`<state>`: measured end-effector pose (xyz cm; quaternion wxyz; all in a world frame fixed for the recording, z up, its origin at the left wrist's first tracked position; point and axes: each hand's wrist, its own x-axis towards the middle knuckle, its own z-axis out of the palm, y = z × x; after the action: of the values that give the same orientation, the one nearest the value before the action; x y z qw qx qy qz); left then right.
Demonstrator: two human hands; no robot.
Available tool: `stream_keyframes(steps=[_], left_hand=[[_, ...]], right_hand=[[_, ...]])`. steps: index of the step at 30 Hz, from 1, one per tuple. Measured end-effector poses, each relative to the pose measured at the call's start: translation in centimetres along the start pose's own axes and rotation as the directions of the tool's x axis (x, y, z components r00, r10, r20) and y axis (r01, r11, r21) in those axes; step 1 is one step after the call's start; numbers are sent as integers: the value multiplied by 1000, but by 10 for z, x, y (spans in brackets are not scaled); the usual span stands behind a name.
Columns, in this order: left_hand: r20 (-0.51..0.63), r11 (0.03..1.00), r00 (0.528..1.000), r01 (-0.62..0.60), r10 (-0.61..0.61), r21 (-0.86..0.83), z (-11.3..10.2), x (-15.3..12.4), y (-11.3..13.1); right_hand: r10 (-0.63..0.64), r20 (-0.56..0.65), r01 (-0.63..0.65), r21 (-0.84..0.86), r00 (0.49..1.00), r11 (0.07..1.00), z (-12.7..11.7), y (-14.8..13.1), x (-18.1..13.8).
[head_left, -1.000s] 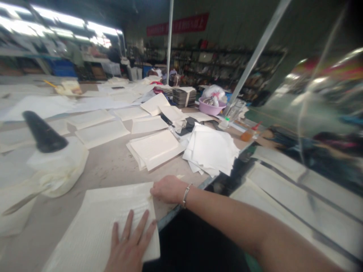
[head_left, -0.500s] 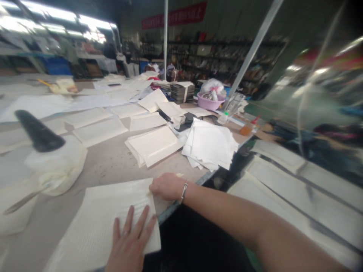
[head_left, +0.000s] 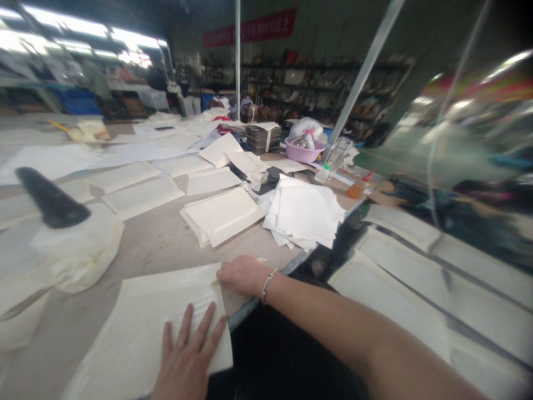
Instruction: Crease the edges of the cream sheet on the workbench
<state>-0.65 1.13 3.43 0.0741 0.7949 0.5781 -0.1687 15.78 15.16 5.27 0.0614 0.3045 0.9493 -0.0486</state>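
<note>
A large cream sheet (head_left: 125,328) with a rippled surface lies at the near edge of the table. My left hand (head_left: 187,350) rests flat on it, fingers spread, near its right side. At the sheet's far right corner my right hand (head_left: 239,276) is closed, thumb and fingers pinching that corner. A bracelet circles the right wrist. Beyond the hands lie a small stack of cream panels (head_left: 220,214) and a pile of white sheets (head_left: 306,211).
A white container (head_left: 95,244) with a dark-handled tool (head_left: 54,200) stands at left. More cream panels (head_left: 400,294) lie on a rack at right. Farther back are a purple basin (head_left: 303,151), a bottle with a green cap (head_left: 322,174) and an orange bottle (head_left: 356,190).
The view has shifted slightly, so everything appears a little farther left. Both hands keep their places on the sheet.
</note>
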Motion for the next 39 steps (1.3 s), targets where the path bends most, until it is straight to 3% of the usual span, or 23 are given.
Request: stream_keyframes(steps=[3, 18, 30, 39], left_hand=[[-13, 1000, 1000, 3, -3, 8, 2, 0, 0], [-219, 997, 973, -77, 78, 17, 24, 1, -6], [-290, 995, 953, -98, 89, -17, 43, 3, -9], [-409, 995, 909, -94, 82, -10, 42, -3, -9]], right_hand=[[-28, -34, 28, 1, 999, 1000, 1, -1, 3], [-31, 15, 31, -5, 999, 1000, -9, 0, 4], [79, -31, -77, 62, 996, 995, 6, -14, -16], [27, -2, -26, 149, 1000, 989, 4, -36, -46]])
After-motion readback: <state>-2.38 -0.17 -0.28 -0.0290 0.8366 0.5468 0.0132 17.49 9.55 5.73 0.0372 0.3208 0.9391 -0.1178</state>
